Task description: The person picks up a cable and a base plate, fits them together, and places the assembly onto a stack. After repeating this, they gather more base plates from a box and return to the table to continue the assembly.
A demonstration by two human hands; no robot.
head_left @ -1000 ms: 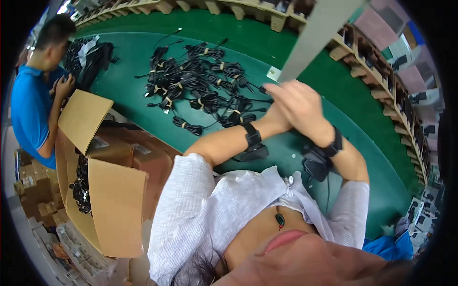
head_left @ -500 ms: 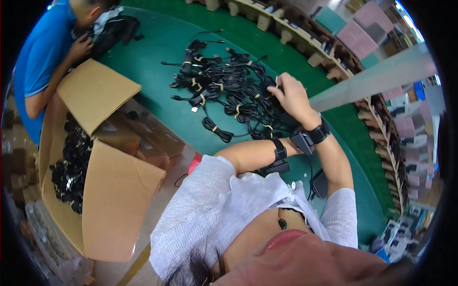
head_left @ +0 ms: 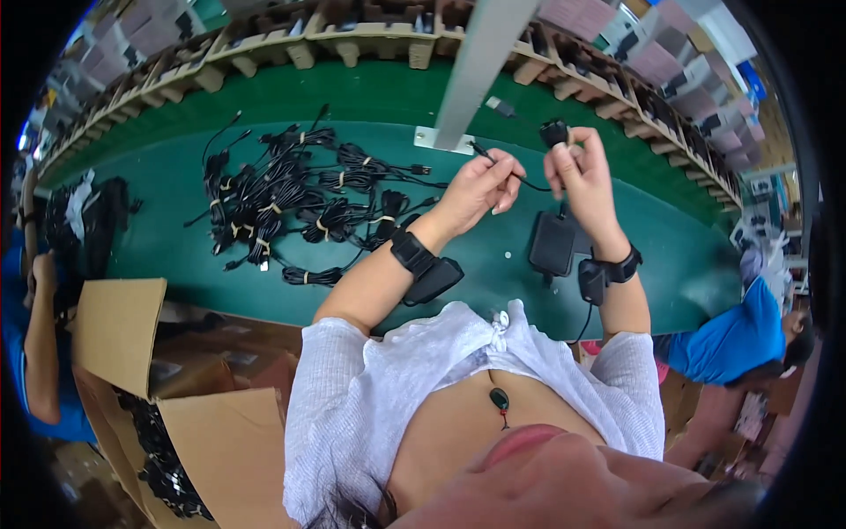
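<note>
My left hand (head_left: 483, 189) pinches one end of a thin black cable (head_left: 533, 185) near the base of the metal post. The cable runs across to my right hand (head_left: 583, 176), whose fingers close on a black bundled part of it (head_left: 553, 134). A silver USB plug (head_left: 500, 107) sticks out above, between the two hands. Left of my hands, a pile of black cables (head_left: 326, 220), coiled and tied with pale bands, lies on the green table. Below my right hand rests a flat black box-shaped device (head_left: 552, 242) with rounded corners.
A grey metal post (head_left: 480, 79) rises from the green table (head_left: 493, 291). Cardboard trays (head_left: 370, 35) line its far edge. An open carton (head_left: 220, 441) of black items stands at lower left. People in blue shirts are at the left and right (head_left: 727, 339).
The view has swung right. My right hand has left the pile's edge and now holds the cable up. My left hand, hidden before, has come out and grips the cable's end.
</note>
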